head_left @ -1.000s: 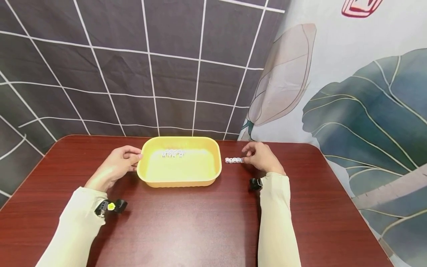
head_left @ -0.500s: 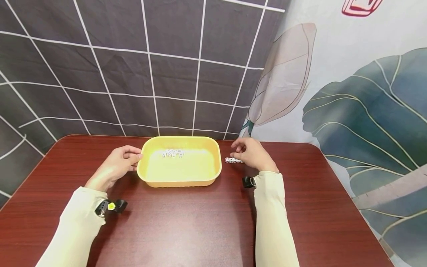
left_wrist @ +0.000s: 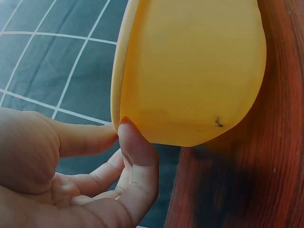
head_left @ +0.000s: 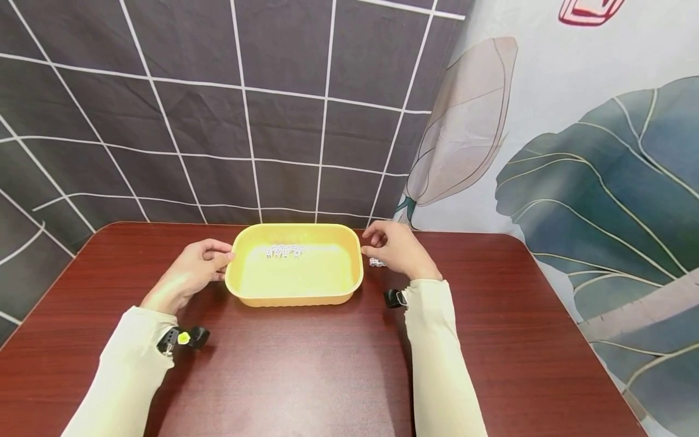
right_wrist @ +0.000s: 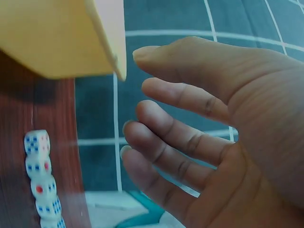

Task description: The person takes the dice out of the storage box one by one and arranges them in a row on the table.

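Observation:
A yellow plastic tray (head_left: 297, 301) stands on the table, with several white dice (head_left: 285, 250) lying in its back left part. At its left end my left hand (head_left: 188, 273) pinches the rim between thumb and index finger, clear in the left wrist view. My right hand (head_left: 403, 250) hovers beside the tray's right end. In the right wrist view its fingers are relaxed and bent, spread from the thumb, with nothing between them; the thumb tip is just short of the rim. Below that hand a row of dice (right_wrist: 40, 175) with blue and red pips lies on the table, partly hidden in the head view.
The dark red wooden table (head_left: 306, 370) ends at a back edge close behind the tray. A grey cloth with white grid lines (head_left: 284, 127) hangs behind it. To the right hangs a white cloth with a leaf print (head_left: 611, 176).
My right hand has moved left, away from the far end of the row of dice to the tray's right rim. The left hand and the tray have stayed in place.

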The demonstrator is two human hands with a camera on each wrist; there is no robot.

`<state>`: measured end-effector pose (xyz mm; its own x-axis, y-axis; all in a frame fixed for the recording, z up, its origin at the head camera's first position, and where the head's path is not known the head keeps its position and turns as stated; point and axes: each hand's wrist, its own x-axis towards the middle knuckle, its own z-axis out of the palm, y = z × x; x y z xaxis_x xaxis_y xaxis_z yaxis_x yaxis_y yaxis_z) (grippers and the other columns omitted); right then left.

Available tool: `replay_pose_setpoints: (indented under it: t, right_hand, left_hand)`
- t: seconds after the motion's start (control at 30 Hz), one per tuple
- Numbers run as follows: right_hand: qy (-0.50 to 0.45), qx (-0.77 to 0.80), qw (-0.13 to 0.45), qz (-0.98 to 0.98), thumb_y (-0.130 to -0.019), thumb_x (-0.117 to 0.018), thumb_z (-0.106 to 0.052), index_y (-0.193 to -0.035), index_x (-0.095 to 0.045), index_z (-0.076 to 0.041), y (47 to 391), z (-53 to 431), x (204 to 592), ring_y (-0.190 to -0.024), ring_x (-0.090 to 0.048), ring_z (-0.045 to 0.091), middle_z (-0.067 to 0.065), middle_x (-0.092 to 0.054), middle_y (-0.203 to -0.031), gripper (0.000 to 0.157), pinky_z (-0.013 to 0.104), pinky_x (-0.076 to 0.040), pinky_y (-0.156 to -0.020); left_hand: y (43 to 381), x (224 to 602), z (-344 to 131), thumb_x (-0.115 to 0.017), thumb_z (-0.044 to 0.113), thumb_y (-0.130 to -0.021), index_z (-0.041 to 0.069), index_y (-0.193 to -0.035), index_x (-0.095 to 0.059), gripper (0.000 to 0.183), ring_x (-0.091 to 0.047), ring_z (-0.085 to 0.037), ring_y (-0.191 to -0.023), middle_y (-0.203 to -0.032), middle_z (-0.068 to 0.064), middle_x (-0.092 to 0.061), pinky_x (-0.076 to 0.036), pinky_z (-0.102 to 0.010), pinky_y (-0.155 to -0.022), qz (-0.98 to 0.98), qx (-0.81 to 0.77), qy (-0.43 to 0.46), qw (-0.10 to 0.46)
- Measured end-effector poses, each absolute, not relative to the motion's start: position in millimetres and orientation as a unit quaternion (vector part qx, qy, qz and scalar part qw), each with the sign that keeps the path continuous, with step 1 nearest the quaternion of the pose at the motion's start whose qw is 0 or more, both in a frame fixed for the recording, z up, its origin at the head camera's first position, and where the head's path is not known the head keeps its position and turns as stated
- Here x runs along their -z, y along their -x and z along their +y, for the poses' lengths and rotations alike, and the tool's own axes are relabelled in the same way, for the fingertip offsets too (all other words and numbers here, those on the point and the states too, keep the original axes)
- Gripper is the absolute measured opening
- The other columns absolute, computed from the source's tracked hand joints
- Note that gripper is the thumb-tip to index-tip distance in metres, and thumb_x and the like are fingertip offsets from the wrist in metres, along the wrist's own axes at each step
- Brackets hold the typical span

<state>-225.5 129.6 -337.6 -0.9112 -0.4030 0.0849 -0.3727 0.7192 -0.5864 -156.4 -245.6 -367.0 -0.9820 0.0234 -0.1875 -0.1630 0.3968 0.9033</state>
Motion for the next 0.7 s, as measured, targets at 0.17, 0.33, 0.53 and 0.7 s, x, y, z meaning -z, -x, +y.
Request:
replay_pose_setpoints:
  t: [0.17,0.33,0.53,0.7]
  right_hand:
    - [0.218,0.322,0.027,0.921,-0.086,-0.073,-0.011,-0.107,-0.073,-0.004,225.6,114.7,337.4,-0.079,-0.062,0.017,0.005,-0.067,-0.087,0.022,0.027,-0.051,-0.074]
    - [0.233,0.324,0.034,0.916,-0.087,-0.074,-0.013,-0.109,-0.072,-0.005,224.3,102.7,338.1,-0.082,-0.059,0.017,0.005,-0.064,-0.089,0.023,0.028,-0.049,-0.078]
    - [0.249,0.306,0.033,0.918,-0.087,-0.076,-0.015,-0.108,-0.072,-0.005,222.6,88.7,338.5,-0.085,-0.059,0.019,0.004,-0.064,-0.089,0.024,0.029,-0.049,-0.08]
    - [0.262,0.298,0.042,0.917,-0.087,-0.077,-0.015,-0.109,-0.072,-0.004,221.7,76.7,341.0,-0.087,-0.058,0.018,0.004,-0.063,-0.089,0.025,0.028,-0.049,-0.081]
  left_hand:
    - [155.8,366.3,-245.5,-0.053,0.013,-0.105,-0.015,-0.133,-0.046,0.04,-0.062,-0.005,-0.074,-0.101,-0.008,-0.066,-0.058,-0.02,-0.07,0.83,-0.549,0.043,0.086]
    - [155.6,366.3,-245.6,-0.053,0.013,-0.105,-0.015,-0.134,-0.046,0.041,-0.062,-0.004,-0.075,-0.103,-0.009,-0.066,-0.058,-0.019,-0.07,0.83,-0.548,0.044,0.087]
    - [155.5,367.0,-246.1,-0.053,0.013,-0.106,-0.014,-0.134,-0.046,0.04,-0.062,-0.005,-0.075,-0.104,-0.01,-0.067,-0.058,-0.02,-0.07,0.832,-0.546,0.043,0.087]
    - [155.8,366.4,-244.8,-0.052,0.013,-0.106,-0.015,-0.134,-0.046,0.04,-0.062,-0.004,-0.074,-0.102,-0.008,-0.067,-0.058,-0.02,-0.07,0.831,-0.549,0.042,0.087]
